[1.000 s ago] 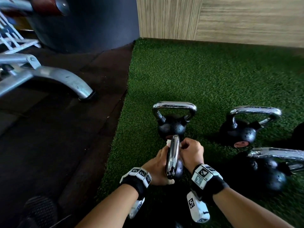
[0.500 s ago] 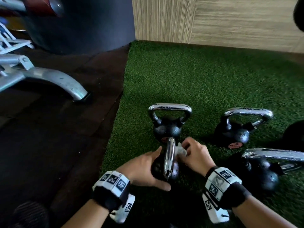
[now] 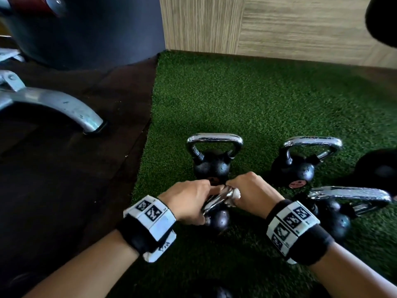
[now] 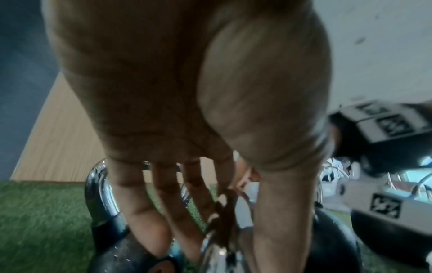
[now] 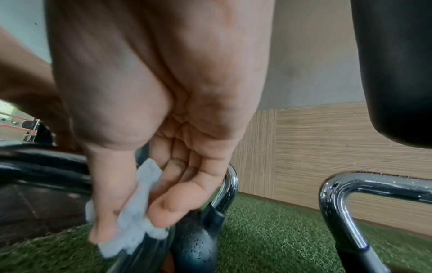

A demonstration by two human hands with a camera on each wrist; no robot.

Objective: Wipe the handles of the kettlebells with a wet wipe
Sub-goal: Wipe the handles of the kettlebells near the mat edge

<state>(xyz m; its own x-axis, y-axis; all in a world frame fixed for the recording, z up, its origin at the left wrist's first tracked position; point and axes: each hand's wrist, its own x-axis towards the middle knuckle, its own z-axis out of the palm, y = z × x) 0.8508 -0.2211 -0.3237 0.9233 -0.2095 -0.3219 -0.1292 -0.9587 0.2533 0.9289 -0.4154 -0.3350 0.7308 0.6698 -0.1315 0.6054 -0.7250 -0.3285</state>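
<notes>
The nearest black kettlebell (image 3: 217, 219) stands on the green turf (image 3: 268, 108), its chrome handle (image 3: 211, 204) slanted between my hands. My left hand (image 3: 189, 201) grips that handle from the left; in the left wrist view its fingers (image 4: 163, 212) and thumb lie on either side of the chrome. My right hand (image 3: 251, 192) pinches a white wet wipe (image 3: 235, 193) against the handle's upper end. In the right wrist view the wipe (image 5: 136, 218) sits bunched between the thumb and fingers of my right hand (image 5: 140, 194).
Three more kettlebells stand close by: one right behind (image 3: 211, 166), one to the right (image 3: 297, 168), one lying at the far right (image 3: 335, 218). A grey machine leg (image 3: 64, 106) rests on the dark floor to the left. A wooden wall panel (image 3: 279, 24) closes the back.
My hands have closed in together on the top of the near handle. The right hand has brought the wipe onto the handle's upper end, and the handle now looks slanted instead of edge-on.
</notes>
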